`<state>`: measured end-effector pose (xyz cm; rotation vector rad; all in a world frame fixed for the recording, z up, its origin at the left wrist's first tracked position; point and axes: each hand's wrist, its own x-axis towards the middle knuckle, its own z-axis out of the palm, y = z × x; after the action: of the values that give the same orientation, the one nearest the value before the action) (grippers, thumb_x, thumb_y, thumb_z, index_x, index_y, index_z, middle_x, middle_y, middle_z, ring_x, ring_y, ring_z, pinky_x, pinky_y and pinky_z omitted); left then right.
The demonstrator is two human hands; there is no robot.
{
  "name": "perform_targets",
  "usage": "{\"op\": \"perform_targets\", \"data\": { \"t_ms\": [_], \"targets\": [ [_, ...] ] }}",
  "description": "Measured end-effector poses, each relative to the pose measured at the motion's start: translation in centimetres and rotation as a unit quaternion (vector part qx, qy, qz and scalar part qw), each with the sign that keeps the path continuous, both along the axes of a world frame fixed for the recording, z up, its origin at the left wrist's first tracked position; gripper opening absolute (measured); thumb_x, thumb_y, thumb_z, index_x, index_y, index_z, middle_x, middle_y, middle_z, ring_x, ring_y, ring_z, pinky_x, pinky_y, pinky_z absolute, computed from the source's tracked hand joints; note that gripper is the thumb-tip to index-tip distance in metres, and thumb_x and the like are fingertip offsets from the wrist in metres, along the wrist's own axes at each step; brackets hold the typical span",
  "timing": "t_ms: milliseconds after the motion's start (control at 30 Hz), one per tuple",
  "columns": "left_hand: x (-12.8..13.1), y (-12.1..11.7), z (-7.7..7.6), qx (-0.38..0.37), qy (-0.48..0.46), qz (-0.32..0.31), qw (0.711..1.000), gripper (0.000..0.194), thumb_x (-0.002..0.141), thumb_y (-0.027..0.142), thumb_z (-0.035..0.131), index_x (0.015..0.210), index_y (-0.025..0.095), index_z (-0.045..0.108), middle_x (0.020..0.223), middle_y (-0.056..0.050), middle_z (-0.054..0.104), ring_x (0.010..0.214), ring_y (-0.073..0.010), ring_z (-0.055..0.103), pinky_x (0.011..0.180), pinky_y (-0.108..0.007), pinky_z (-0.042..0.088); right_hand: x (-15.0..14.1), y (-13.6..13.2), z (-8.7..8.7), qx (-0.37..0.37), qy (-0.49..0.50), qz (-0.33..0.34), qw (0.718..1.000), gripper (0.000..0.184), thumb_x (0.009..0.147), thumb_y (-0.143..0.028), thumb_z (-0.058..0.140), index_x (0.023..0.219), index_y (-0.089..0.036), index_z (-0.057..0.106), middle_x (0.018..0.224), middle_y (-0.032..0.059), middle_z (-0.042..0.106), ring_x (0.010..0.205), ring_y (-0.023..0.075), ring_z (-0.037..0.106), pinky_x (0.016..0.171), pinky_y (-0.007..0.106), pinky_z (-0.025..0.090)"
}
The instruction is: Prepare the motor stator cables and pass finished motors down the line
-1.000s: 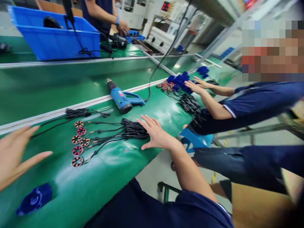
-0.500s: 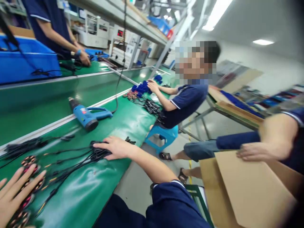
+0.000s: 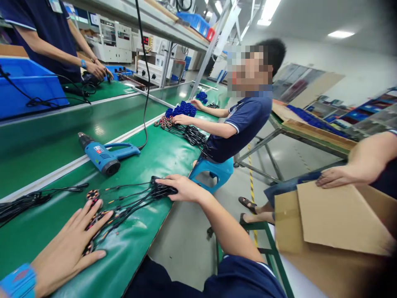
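Fingers (image 3: pixel 101 222) of the left hand (image 3: pixel 68 246) are spread wide and laid flat over a cluster of wound coil rings (image 3: pixel 92 194), gripping nothing that I can make out. Most of the rings are under them; one shows past the fingertips. From my end of the feed I see the cluster on the green bench (image 3: pixel 31 236). A blue heat gun (image 3: pixel 101 158) lies farther back, apart from both hands. Black cables (image 3: pixel 158 189) run rightward from the rings into a bundle, and there, by the near edge, the right hand (image 3: pixel 183 188) has fingers and thumb closed around it; how firmly, I can't judge. Beyond, a co-worker's hand (image 3: pixel 182 120) is at a pile of dark blue parts (image 3: pixel 183 109). At far right, another person's hand (image 3: pixel 336 177) rests on a cardboard box (image 3: pixel 338 219).

I read the step in hand as controlling the cabled rings at both ends. To my eye, the next move calls for both hands acting together, so the rings don't scatter and the cables don't cross.
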<state>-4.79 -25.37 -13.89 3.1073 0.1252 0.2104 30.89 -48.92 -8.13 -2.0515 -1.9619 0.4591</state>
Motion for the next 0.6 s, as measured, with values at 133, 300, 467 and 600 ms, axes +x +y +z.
{"op": "perform_targets", "data": {
  "t_ms": [133,300,467,600],
  "targets": [
    [6.8,-1.9,0.5,-0.045,0.013,-0.003,0.999,0.085,0.087,0.072,0.055,0.158,0.035,0.027,0.167,-0.009,0.015,0.151,-0.0414,0.023,0.114,-0.060,0.041,4.7,-2.2,0.0,0.010,0.007,-0.068,0.998,0.075,0.083,-0.016,0.068,0.152,-0.030,0.046,0.121,0.0088,0.063,0.106,0.0242,0.062,0.098,0.038,0.050],
    [17.9,-3.0,1.2,-0.082,0.072,0.010,0.994,0.087,0.088,0.073,0.054,0.159,0.030,0.028,0.167,-0.014,0.013,0.153,-0.0411,0.014,0.120,-0.058,0.031,12.2,-4.0,-1.1,0.015,-0.015,-0.151,0.988,0.071,0.085,-0.021,0.066,0.152,-0.030,0.046,0.121,0.0079,0.065,0.105,0.0243,0.065,0.095,0.036,0.051],
    [31.6,-0.9,2.5,-0.046,0.069,0.021,0.996,0.087,0.087,0.069,0.062,0.157,0.028,0.034,0.166,-0.015,0.020,0.155,-0.0382,0.011,0.126,-0.053,0.017,19.9,-3.6,-1.9,0.035,-0.071,-0.245,0.966,0.071,0.082,-0.020,0.066,0.151,-0.023,0.048,0.129,0.0076,0.065,0.116,0.0232,0.062,0.102,0.032,0.049],
    [39.0,1.1,4.9,-0.015,0.038,0.077,0.996,0.102,0.080,0.059,0.076,0.159,0.017,0.028,0.167,-0.022,0.010,0.154,-0.0468,0.003,0.124,-0.061,0.006,22.5,-1.7,-2.8,0.065,-0.147,-0.349,0.923,0.065,0.086,-0.029,0.066,0.148,-0.018,0.052,0.130,0.0168,0.063,0.121,0.0343,0.056,0.105,0.049,0.046]
  ]
}}
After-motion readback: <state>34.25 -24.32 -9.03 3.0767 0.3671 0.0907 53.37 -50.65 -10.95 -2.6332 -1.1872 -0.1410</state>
